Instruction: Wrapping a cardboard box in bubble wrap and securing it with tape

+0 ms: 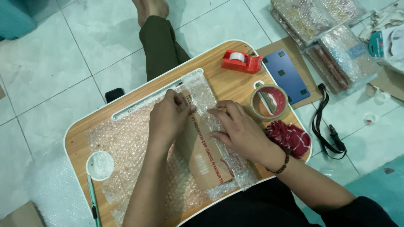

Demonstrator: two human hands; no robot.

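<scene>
A flat brown cardboard piece (203,153) with red print lies on a sheet of bubble wrap (126,145) spread over a small wooden lap table (227,82). My left hand (168,120) presses down on the upper end of the cardboard, fingers bent over its top edge. Beside it, my right hand (237,128) lies flat with spread fingers on the bubble wrap folded over the cardboard's right side. A bead bracelet is on my right wrist.
A roll of brown packing tape (269,102) and a red tape dispenser (242,61) sit at the table's far right. A dark red cloth (290,138) lies by my right wrist. Bubble-wrapped packets (332,46), a blue card and a black strap lie on the tiled floor.
</scene>
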